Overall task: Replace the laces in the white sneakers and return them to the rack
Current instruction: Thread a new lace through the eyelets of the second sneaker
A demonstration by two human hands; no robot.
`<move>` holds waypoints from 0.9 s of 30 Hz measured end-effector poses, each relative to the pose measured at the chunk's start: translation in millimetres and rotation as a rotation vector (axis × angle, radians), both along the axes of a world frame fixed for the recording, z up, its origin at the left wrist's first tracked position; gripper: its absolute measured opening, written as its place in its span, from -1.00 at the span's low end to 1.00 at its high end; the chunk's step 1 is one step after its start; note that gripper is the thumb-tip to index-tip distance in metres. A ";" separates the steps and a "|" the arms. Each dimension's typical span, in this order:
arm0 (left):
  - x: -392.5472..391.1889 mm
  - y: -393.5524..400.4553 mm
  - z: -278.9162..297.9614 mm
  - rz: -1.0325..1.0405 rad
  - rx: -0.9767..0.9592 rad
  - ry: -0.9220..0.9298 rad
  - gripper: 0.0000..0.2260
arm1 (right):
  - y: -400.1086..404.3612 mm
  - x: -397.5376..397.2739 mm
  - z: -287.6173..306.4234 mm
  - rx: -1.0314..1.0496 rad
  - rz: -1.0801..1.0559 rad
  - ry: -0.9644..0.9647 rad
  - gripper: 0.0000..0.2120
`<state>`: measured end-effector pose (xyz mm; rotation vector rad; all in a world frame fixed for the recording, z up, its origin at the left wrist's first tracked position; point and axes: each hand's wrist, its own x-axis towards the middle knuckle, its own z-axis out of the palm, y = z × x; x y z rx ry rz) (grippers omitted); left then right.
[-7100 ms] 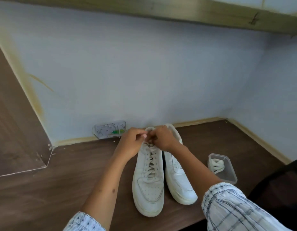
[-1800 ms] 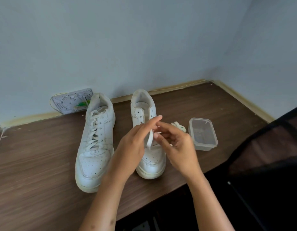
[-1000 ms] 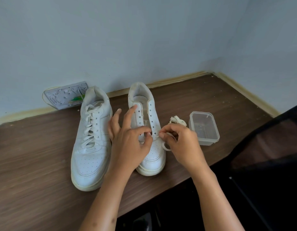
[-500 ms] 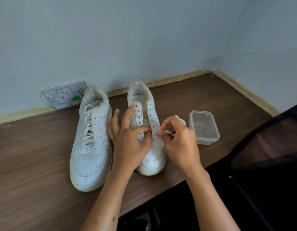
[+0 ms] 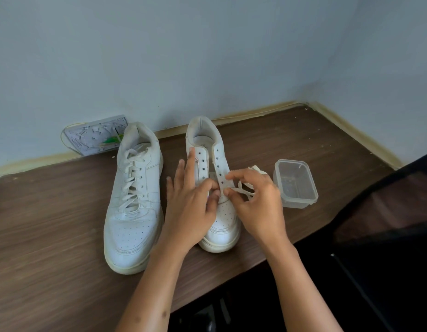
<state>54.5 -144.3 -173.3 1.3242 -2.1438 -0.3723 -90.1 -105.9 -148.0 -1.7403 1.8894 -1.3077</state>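
Threading step: feed lace tip through lowest eyelet of unlaced sneaker.
Left hand: pinching eyelet flap.
Right hand: pinching lace.
Laced sneaker: left of unlaced sneaker.
Container: right of unlaced sneaker.

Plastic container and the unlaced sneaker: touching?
Apart. Head view shows bare table between the plastic container and the unlaced sneaker.

So it's a dark wood-grain table pushed into a wall corner. Sitting on it: a laced white sneaker, an unlaced one right beside it, a clear plastic tub, and a patterned card thing leaning at the wall.
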 end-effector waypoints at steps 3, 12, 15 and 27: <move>-4.5 2.3 1.1 -0.035 -0.086 0.002 -0.79 | -2.6 -1.2 -3.8 -0.023 0.059 -0.008 -0.80; -7.8 12.5 8.0 0.030 -0.140 0.075 -0.84 | -4.6 -1.5 -7.2 -0.047 0.175 0.025 -0.80; -8.6 14.8 10.3 0.036 -0.152 0.114 -0.89 | -6.5 3.2 -9.8 -0.060 0.146 0.047 -0.80; 26.8 0.0 20.7 -0.122 0.149 0.002 -0.65 | -1.7 12.6 13.0 -0.221 0.128 -0.422 -0.87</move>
